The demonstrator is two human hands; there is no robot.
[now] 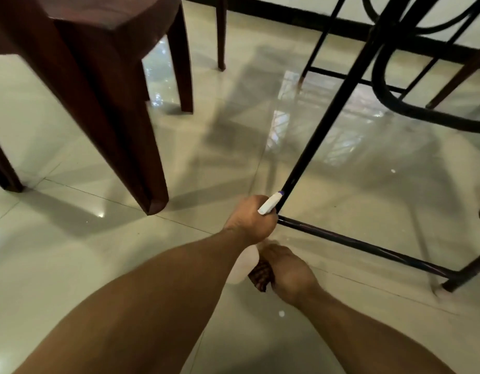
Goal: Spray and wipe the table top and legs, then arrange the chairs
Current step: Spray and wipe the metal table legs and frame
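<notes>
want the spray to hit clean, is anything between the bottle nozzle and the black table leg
Nothing visible. The left hand holds the spray bottle with its nozzle right by the table leg. The cloth, in the right hand, sits lower, out of the line.

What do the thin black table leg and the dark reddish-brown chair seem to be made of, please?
The thin black table leg: probably painted metal tubing; slim, glossy, joined to a crossbar. The dark reddish-brown chair: likely moulded plastic; hollow-looking angled legs, smooth sheen.
</notes>
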